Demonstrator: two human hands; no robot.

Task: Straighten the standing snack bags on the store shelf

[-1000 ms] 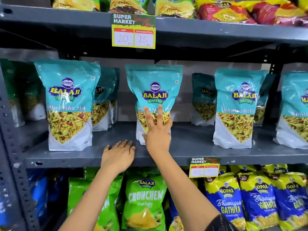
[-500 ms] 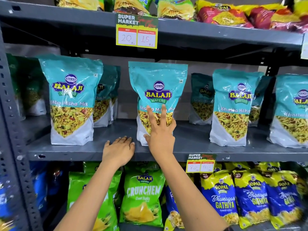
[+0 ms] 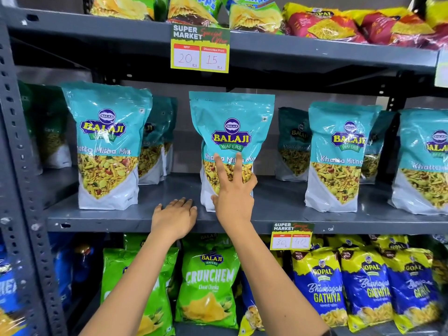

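Teal Balaji "Khatta Mitha Mix" bags stand in a row on the grey middle shelf (image 3: 169,218). The centre bag (image 3: 231,127) stands upright near the shelf's front. My right hand (image 3: 234,190) lies flat against its lower front, fingers spread, thumb at the bag's left bottom edge. My left hand (image 3: 175,218) rests palm down on the shelf just left of that bag, holding nothing. Another bag (image 3: 106,144) stands to the left, one (image 3: 339,156) to the right, and one (image 3: 426,161) at the far right edge. Darker bags stand behind them.
A yellow price tag (image 3: 200,50) hangs from the upper shelf, a smaller one (image 3: 292,236) from the middle shelf's edge. Green Crunchem bags (image 3: 209,287) and blue Gopal Gathiya bags (image 3: 322,289) fill the shelf below. A perforated grey upright (image 3: 21,190) stands at left.
The centre bag now stands straighter and faces front more squarely. My right hand stays pressed on it. My left hand has stayed on the shelf. The view has come closer.
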